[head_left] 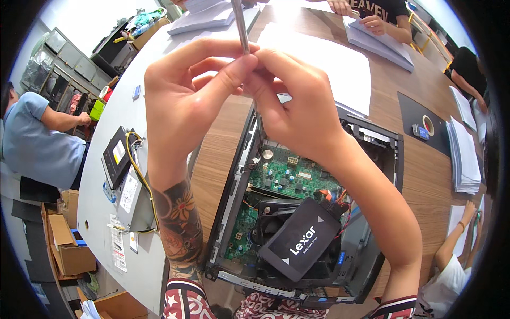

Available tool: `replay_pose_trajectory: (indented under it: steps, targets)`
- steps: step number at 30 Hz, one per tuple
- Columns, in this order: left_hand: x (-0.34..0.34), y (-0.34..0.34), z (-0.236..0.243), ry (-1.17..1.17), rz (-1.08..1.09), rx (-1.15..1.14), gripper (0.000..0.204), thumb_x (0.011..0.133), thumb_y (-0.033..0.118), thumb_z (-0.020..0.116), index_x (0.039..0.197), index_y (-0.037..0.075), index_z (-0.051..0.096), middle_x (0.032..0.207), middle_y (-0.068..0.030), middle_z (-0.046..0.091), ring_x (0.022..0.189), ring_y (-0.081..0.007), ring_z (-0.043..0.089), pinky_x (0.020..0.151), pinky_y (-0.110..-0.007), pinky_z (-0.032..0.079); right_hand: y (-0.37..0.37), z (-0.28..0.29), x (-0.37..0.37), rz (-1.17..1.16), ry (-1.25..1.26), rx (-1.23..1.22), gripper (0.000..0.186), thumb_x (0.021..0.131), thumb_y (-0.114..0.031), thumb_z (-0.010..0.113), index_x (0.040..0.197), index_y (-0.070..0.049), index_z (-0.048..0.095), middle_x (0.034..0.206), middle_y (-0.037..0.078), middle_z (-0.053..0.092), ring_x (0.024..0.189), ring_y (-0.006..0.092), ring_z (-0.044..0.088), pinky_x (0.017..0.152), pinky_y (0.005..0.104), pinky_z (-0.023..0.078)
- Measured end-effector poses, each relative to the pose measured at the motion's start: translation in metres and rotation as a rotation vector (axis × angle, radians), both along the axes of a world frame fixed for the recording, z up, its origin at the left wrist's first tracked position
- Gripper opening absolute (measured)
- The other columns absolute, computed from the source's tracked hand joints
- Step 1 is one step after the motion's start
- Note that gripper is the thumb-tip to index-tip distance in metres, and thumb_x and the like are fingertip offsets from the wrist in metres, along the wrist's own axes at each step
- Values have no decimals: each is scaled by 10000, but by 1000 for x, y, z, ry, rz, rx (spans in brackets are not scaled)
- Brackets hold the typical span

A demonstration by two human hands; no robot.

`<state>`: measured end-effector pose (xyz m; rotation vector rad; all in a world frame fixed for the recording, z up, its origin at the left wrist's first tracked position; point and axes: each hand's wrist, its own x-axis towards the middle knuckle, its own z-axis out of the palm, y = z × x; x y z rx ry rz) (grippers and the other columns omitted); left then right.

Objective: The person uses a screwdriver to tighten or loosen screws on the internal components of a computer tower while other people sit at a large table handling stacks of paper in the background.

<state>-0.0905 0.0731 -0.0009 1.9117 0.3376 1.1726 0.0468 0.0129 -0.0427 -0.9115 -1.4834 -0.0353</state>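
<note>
My left hand (186, 101) and my right hand (297, 95) are raised together over an open desktop computer case (399, 159). The fingertips of both are pinched around the lower end of a thin metal rod (240, 24), which looks like a screwdriver shaft. Its upper part runs out of the picture, and the fingers hide its tip. Inside the case shows a green motherboard (284, 178). A black solid state drive (297, 260) lies tilted on top of the black fan housing, with red and orange cables (332, 198) beside it.
To the left, a power supply (130, 199) with yellow cables and a black drive unit (114, 159) lie on the grey tabletop (101, 228). Paper stacks (462, 159) and a tape roll (427, 125) are at right. Co-workers sit around; one person (42, 133) is at left.
</note>
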Motion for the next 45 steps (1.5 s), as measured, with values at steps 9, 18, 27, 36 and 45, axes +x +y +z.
replay_pose_trajectory:
  steps: [9,18,27,36,45]
  targets:
    - [-3,0,3,102,6,29,181,897,73,703,1044,-32,712,960,-99,721,811,-128,668,613,-249,515,-1,-1,3,4,3,-88,151,858,10,626,1008,23,634,832,176,650,694,332,648,622,376,509]
    - [3,13,9,-20,6,119,194,885,110,704,987,-54,693,869,-108,695,732,-122,649,607,-222,496,-21,23,9,-95,-104,-104,198,993,-142,584,1077,19,664,823,72,662,684,113,629,594,230,502]
    - [-34,-13,35,-32,99,206,236,881,172,701,940,-55,669,836,-114,654,695,-117,597,585,-220,443,-69,55,9,8,-202,-176,298,1028,-231,535,1143,18,651,773,72,632,618,101,598,529,218,470]
    - [-96,-40,55,39,-231,270,294,878,233,699,893,-55,646,803,-120,613,658,-111,545,563,-218,390,-81,46,-74,512,30,-335,65,915,3,597,972,31,612,800,80,642,579,109,584,518,220,475]
    - [-134,-40,62,275,-543,241,208,879,148,683,879,-55,639,774,-132,644,605,-123,571,545,-219,434,-80,15,-95,763,-56,-333,118,888,-39,607,956,11,524,822,186,555,762,407,586,652,469,472]
